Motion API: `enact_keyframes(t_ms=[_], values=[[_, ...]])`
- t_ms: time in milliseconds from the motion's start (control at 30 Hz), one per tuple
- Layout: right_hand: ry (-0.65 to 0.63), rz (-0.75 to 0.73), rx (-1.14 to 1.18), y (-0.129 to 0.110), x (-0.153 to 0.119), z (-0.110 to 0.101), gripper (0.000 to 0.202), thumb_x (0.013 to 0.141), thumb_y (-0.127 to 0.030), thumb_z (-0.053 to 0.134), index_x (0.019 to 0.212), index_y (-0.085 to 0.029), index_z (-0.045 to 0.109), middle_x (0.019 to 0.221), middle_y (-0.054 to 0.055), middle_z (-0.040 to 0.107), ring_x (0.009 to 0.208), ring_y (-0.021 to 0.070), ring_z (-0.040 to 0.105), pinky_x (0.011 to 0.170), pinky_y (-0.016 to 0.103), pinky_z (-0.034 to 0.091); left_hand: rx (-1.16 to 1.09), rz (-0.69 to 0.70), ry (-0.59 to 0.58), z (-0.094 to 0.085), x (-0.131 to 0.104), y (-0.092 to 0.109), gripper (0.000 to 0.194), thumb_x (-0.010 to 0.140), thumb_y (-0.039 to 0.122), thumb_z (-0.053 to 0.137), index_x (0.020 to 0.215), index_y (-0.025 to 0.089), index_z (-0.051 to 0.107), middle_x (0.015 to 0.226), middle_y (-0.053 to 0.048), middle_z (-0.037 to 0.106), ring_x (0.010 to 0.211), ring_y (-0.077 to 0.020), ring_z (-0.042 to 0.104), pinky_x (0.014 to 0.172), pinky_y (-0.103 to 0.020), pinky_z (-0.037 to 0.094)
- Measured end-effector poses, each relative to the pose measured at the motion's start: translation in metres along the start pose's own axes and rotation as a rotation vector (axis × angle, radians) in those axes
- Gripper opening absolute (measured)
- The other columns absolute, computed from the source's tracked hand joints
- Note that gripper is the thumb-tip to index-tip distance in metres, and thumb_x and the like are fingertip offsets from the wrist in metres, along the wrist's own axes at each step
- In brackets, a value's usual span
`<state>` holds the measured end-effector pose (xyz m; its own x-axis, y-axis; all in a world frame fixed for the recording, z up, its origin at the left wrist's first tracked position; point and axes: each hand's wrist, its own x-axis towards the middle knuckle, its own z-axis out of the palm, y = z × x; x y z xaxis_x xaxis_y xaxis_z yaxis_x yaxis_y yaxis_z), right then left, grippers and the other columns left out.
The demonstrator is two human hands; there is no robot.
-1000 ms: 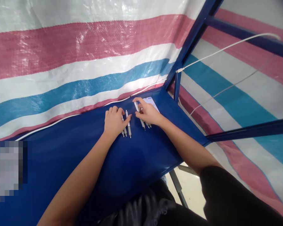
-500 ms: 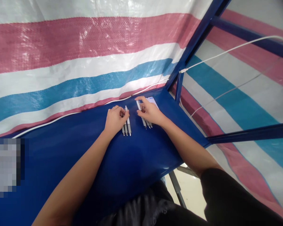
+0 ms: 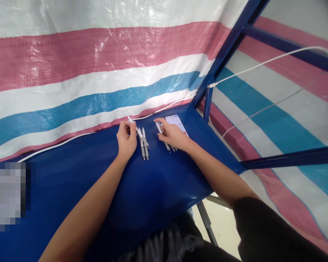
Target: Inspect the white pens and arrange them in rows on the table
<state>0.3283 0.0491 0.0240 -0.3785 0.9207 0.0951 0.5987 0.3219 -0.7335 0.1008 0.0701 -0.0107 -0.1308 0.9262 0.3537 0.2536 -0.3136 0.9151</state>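
Observation:
My left hand [image 3: 127, 140] is closed on a white and grey pen [image 3: 144, 140], pinching its upper part. This pen slants down to the right across two similar pens [image 3: 144, 152], which lie side by side on the blue tabletop [image 3: 164, 189]. Over another group of pens [image 3: 167, 147] rests my right hand [image 3: 175, 136], its thumb and index finger apart around the upper part of one pen [image 3: 159, 127]. The hand hides most of that group; only tips show below it. Partly behind the right hand lies a phone [image 3: 177, 122] with a lit screen.
A striped plastic sheet [image 3: 98, 76] hangs along the table's back edge, where a white cable [image 3: 63, 140] runs. Blue metal frame bars [image 3: 207, 103] stand at the right corner, with another white cable [image 3: 262, 65] strung there. A blurred pale object [image 3: 7, 200] sits far left.
My left hand has moved left and lifted one pen from its row of three, tilting it across the other two. My right hand has shifted slightly downward, showing more of the phone.

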Motion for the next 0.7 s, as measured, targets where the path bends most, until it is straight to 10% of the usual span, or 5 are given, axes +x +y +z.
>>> enact_keyframes(t_ms=[700], values=[[0.095,0.01,0.013,0.005,0.004,0.0,0.056,0.095,-0.019,0.062,0.151,-0.02,0.054,0.074,-0.006,0.054,0.067,0.0189,0.057,0.073,0.031,0.042,-0.174,-0.091,0.096,-0.002,0.009,-0.021,0.042,0.102,0.062,0.069,0.095,0.027,0.047,0.073,0.004,0.059,0.061,-0.0142,0.062,0.062,-0.03,0.051]])
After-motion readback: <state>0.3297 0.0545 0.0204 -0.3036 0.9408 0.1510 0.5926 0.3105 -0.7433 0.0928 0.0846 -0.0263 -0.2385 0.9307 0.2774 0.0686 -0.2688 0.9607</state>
